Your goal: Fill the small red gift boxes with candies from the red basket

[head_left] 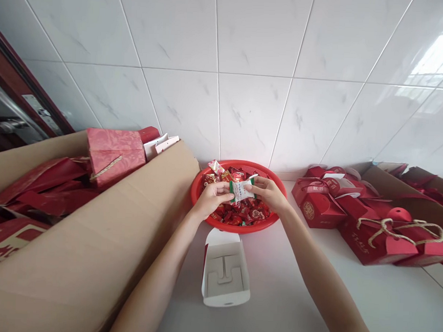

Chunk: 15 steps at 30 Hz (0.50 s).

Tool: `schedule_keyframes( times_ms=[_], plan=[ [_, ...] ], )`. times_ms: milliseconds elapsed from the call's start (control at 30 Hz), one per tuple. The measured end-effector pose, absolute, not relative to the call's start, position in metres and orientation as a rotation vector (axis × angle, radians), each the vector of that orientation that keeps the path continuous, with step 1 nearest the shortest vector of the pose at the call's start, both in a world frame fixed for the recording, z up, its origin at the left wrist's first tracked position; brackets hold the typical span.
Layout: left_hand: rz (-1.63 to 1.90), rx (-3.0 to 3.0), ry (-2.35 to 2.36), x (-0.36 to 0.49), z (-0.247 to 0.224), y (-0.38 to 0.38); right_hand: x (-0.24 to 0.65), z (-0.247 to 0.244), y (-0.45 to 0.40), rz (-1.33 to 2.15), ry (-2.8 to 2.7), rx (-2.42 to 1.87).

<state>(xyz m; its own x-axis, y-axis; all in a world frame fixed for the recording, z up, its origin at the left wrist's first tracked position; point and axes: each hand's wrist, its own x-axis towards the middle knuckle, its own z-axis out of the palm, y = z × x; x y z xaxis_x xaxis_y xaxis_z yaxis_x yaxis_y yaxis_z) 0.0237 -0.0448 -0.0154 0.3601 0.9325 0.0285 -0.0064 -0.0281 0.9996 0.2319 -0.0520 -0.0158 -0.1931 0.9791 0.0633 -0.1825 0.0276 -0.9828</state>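
An open white box (226,300) stands on the table (275,286). Beyond it, the left hand (209,200) and right hand (270,191) pinch a green-ended packet (238,191) above the red basket (237,229); a slackened grip could lose it among the sweets (258,214).

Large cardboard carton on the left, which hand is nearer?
Left: the left hand is just right of the cardboard carton; the right hand is farther right, across the white-green packet.

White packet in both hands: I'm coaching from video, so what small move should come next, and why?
Probably lower the white packet into the white box: left hand and right hand hold it over the red basket, and the box stands nearby, open upward.
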Motion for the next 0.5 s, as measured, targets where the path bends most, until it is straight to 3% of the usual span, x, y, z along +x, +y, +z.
schedule_keyframes(
  times_ms=[200, 500],
  plan=[
    [1.001, 1.365, 0.873, 0.024, -0.014, -0.046, 0.235, -0.015, -0.053, 1.481, -1.150, -0.875],
    [1.236, 1.549, 1.327, 0.019, -0.027, -0.031, 0.241, -0.024, -0.049, 1.141, -1.259, -1.183]
  ],
)
